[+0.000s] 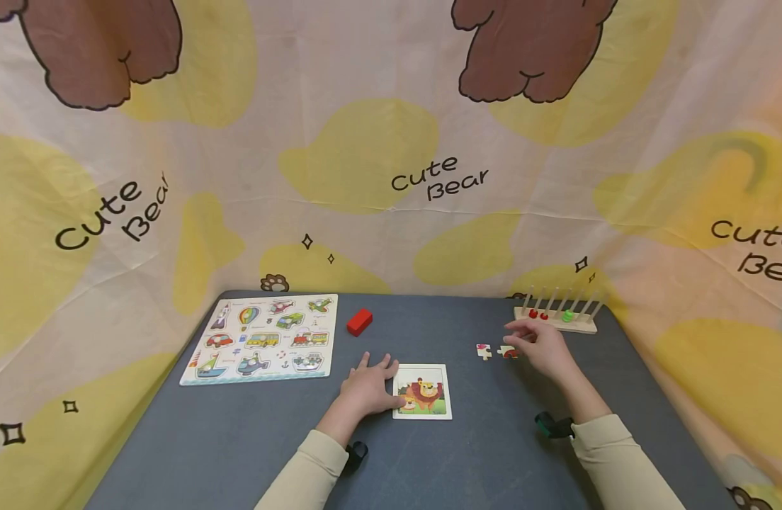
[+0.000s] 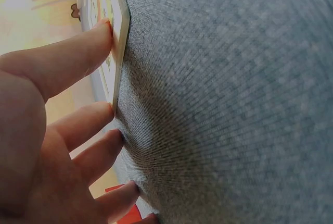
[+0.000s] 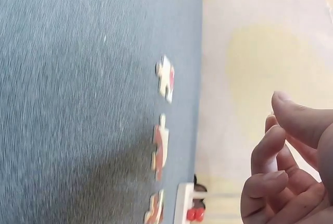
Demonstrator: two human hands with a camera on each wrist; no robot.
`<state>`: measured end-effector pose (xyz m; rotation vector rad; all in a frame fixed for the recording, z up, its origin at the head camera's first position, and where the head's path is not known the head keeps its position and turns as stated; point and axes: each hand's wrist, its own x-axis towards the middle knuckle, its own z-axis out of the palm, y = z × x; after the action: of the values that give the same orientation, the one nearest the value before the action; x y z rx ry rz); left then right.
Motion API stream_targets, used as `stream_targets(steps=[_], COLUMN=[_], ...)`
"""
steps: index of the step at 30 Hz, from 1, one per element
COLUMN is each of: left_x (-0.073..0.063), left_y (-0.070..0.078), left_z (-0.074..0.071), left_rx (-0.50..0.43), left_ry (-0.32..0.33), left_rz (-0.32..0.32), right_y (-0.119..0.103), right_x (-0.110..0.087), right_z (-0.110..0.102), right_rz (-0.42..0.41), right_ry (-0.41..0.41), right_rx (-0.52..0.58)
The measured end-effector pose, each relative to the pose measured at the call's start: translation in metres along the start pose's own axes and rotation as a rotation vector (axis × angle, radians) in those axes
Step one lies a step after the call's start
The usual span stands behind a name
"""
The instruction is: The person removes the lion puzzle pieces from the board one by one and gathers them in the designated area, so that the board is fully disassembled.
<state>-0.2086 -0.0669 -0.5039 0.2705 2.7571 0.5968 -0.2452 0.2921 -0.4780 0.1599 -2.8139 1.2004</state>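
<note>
A square jigsaw puzzle (image 1: 422,406) with a lion picture and a white frame lies flat on the table. My left hand (image 1: 365,391) rests at its left edge, thumb on the frame and the other fingers spread out straight. To the right, my right hand (image 1: 544,348) hovers over loose jigsaw pieces, fingers loosely bent and nothing between them. One white piece (image 3: 166,78) has a pink mark. Beside it lies a reddish-brown piece (image 3: 159,148), and a third piece (image 3: 154,209) shows partly at the bottom of the right wrist view; the hand hides it in the head view.
A vehicle puzzle board (image 1: 257,358) lies at the left of the grey table (image 1: 480,460). A red block (image 1: 360,322) sits behind the left hand. At the back right stands a wooden peg stand (image 1: 582,326) with red and green beads. A printed curtain (image 1: 365,163) hangs behind.
</note>
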Motion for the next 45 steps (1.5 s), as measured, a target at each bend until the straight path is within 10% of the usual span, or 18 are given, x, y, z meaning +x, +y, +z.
stream_targets(steps=[45], left_x=[0.001], left_y=[-0.002], left_z=[0.002], left_rx=[-0.014], left_ry=[0.010], left_rz=[0.003], right_y=[-0.080], right_x=[-0.015], right_z=[0.108], right_rz=[-0.090], right_ry=[-0.173], right_rx=[0.170])
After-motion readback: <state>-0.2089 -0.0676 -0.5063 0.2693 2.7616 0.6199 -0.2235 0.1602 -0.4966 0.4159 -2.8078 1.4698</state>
